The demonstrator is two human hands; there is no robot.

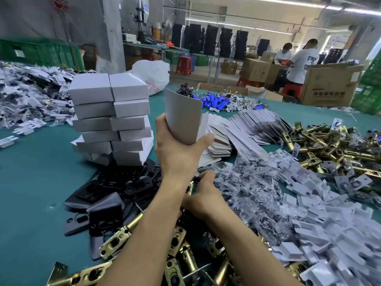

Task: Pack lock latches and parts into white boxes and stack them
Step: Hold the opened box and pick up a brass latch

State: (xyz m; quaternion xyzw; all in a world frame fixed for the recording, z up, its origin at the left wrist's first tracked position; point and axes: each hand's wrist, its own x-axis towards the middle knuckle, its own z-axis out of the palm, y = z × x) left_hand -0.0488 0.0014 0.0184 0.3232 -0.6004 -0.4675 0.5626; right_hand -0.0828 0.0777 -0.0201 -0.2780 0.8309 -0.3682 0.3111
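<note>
The left hand [177,149] was raised above the teal-covered bench [37,174]. Its grip was closed round the lower end of a flat-folded white cardboard box [183,118], thumb on the right edge and fingers on the left. The box stood upright, its rounded flap uppermost.

The right hand [203,195] was low, at the near edge of a heap of small clear plastic bags of dark screws [247,186]. Its fingers were curled at something dark beside a brass part; whether the grip held anything could not be told.

A double stack of closed white cardboard boxes [111,120] stood on the bench to the left of the raised box, leaning slightly. Its base was touching a pile of flat black metal plates [115,193]. Behind the raised box lay fanned rows of flat white box blanks [247,124].

Brass tubular lock latches [181,244] lay under both forearms. A second heap of brass latches [329,147] lay at the far right. White moulded plastic inserts [329,223] were heaped near the right edge, beside the bags. Blue cylindrical parts [216,100] lay further back on the bench.
</note>
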